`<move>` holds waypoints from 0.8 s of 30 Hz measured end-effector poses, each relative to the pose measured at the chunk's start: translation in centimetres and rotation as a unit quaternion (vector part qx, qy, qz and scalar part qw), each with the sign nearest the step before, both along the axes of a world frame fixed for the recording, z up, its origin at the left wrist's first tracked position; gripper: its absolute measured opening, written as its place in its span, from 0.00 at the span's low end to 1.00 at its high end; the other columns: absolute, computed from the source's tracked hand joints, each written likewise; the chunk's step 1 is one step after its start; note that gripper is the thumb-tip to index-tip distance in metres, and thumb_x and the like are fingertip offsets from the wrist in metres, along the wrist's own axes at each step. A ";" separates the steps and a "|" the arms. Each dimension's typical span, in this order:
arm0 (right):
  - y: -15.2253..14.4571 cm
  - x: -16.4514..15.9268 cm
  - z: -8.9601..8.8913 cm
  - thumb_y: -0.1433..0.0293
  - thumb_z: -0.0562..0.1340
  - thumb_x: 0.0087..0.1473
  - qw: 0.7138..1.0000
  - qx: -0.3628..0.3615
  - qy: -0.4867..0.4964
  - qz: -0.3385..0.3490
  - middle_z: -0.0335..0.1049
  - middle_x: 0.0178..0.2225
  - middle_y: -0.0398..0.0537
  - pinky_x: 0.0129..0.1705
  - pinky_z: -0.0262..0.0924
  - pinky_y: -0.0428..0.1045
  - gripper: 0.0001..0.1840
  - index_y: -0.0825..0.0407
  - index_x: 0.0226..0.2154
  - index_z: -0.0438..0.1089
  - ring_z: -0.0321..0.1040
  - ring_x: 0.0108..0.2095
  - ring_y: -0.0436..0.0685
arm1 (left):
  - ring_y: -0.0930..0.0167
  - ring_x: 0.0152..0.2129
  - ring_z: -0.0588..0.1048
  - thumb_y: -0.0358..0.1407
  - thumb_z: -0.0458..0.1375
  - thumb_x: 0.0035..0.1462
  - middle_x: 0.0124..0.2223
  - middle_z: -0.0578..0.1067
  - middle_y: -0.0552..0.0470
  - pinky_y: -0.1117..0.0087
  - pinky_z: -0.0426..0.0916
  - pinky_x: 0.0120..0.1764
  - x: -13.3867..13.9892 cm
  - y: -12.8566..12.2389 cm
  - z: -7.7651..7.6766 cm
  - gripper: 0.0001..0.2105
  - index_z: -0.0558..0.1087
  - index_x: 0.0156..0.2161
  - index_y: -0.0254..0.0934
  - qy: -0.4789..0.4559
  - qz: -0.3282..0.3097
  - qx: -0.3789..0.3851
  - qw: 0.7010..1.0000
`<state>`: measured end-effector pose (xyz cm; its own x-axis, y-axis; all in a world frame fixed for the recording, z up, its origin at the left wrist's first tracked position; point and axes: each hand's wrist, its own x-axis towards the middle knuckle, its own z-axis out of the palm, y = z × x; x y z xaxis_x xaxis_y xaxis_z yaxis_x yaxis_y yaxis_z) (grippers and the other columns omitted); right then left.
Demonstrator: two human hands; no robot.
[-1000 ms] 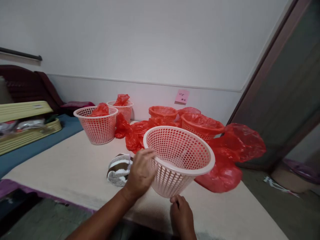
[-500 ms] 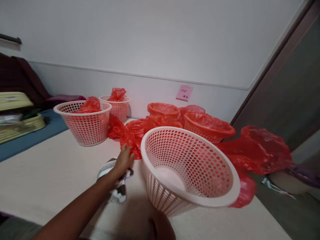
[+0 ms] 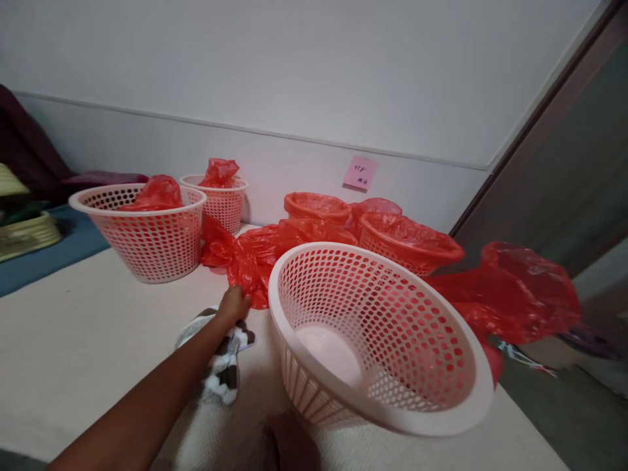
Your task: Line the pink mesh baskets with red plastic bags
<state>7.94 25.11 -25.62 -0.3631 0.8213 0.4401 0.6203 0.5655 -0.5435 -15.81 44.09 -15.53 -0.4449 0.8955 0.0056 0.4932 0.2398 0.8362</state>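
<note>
My left hand (image 3: 234, 303) reaches forward over the table, its fingers closed at the near edge of a crumpled red plastic bag (image 3: 252, 258). Beneath the wrist lies a grey, white and brown cloth item (image 3: 226, 366), partly covered by my forearm. In front of me a pale pink perforated plastic basket (image 3: 328, 356) tilts with its mouth toward me, and no bag lines it. My right hand (image 3: 292, 445) is low at the picture's bottom, close to the basket's base. Its fingers are in shadow and mostly hidden.
Two pink baskets (image 3: 147, 245) with red bags in them stand at the left. Behind the near basket are bag-lined baskets (image 3: 412, 242). A loose red bag (image 3: 530, 294) hangs over the table's right side. A pink note (image 3: 360, 173) sticks to the wall.
The fingers of my left hand, spread at the red plastic bag before, have closed on it. The view has shifted slightly, and the near basket tips further toward me.
</note>
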 end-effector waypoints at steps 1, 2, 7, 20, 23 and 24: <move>0.0 0.0 0.1 0.80 0.55 0.46 1.000 0.000 0.000 -0.003 0.72 0.29 0.46 0.33 0.62 0.48 0.14 0.46 0.32 0.68 0.70 0.30 0.57 | 0.65 0.42 0.75 0.41 0.60 0.60 0.49 0.74 0.46 0.57 0.73 0.44 -0.1 -0.1 0.3 0.15 0.72 0.49 0.35 -0.007 0.010 -0.006 1.000; 0.0 -0.1 0.1 0.80 0.55 0.47 1.000 -0.002 -0.002 -0.009 0.72 0.29 0.46 0.33 0.62 0.48 0.14 0.46 0.32 0.69 0.70 0.30 0.57 | 0.65 0.42 0.75 0.41 0.60 0.60 0.48 0.75 0.47 0.57 0.73 0.43 -0.3 -0.3 0.6 0.15 0.72 0.49 0.35 -0.017 0.022 -0.010 1.000; -0.1 0.0 0.7 0.78 0.56 0.48 1.000 -0.016 0.009 -0.011 0.71 0.29 0.46 0.33 0.60 0.47 0.11 0.47 0.31 0.69 0.69 0.30 0.56 | 0.66 0.40 0.75 0.41 0.60 0.60 0.48 0.74 0.47 0.59 0.74 0.41 -0.5 -1.5 3.4 0.15 0.71 0.49 0.35 -0.118 0.090 -0.002 0.989; -1.3 0.9 4.8 0.67 0.57 0.50 0.946 -0.228 0.231 0.026 0.69 0.27 0.47 0.33 0.60 0.50 0.07 0.50 0.31 0.69 0.68 0.30 0.57 | 0.75 0.17 0.67 0.43 0.62 0.52 0.24 0.71 0.60 0.74 0.66 0.22 5.7 -19.2 8.2 0.13 0.73 0.40 0.38 -0.392 0.046 0.163 0.904; -3.1 0.9 6.5 0.48 0.59 0.51 0.824 -0.396 0.403 0.039 0.72 0.32 0.48 0.30 0.61 0.50 0.28 0.50 0.47 0.67 0.70 0.30 0.58 | 0.71 0.24 0.74 0.44 0.69 0.40 0.25 0.75 0.57 0.74 0.69 0.27 8.7 -25.1 6.1 0.19 0.76 0.38 0.38 -0.399 0.044 0.153 0.903; -4.0 0.8 7.1 0.44 0.59 0.50 0.785 -0.429 0.445 0.048 0.73 0.36 0.49 0.31 0.62 0.50 0.35 0.49 0.52 0.64 0.71 0.32 0.58 | 0.70 0.24 0.74 0.44 0.70 0.38 0.25 0.76 0.56 0.72 0.70 0.27 9.7 -26.7 5.3 0.19 0.77 0.37 0.38 -0.402 0.034 0.140 0.904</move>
